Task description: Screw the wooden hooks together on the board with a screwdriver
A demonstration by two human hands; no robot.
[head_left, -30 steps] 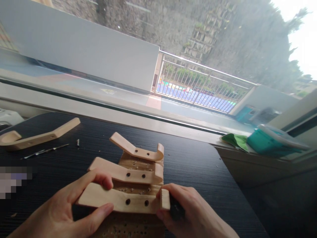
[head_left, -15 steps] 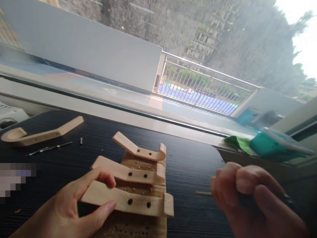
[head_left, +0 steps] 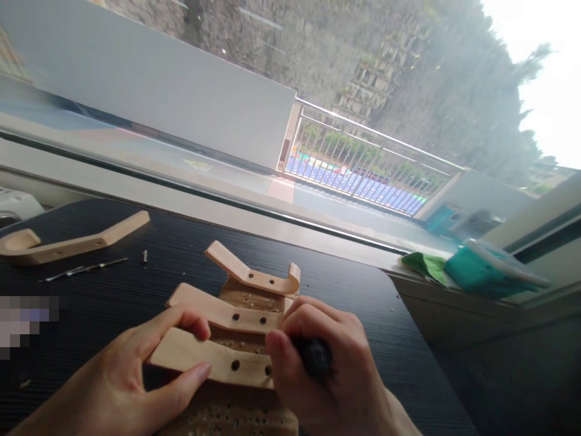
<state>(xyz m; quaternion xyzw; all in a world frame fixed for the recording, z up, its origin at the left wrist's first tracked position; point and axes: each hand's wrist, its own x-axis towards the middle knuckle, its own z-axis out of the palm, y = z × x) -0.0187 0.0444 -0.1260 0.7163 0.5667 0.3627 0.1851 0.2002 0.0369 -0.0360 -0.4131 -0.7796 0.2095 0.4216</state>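
My left hand [head_left: 136,369] grips the nearest wooden hook [head_left: 213,357] by its flat left end, thumb below and fingers over the top edge. This hook lies across a wooden board [head_left: 236,412] full of small holes. My right hand [head_left: 331,363] is closed around the black handle of a screwdriver [head_left: 318,357], over the hook's right end. The screwdriver's shaft and tip are hidden by the hand. Behind lie a second wooden hook [head_left: 204,306] and a third wooden hook [head_left: 252,275], each with two dark holes, also across the board.
Another wooden hook [head_left: 91,242] lies at the left of the black table [head_left: 390,339], near a thin metal bit [head_left: 86,267] and a small screw [head_left: 144,257]. A green cloth [head_left: 424,266] and teal container [head_left: 490,272] stand by the window at right.
My right hand has moved left with the screwdriver, from beside the board to over the near hook's right end. My left hand keeps its hold on the hook.
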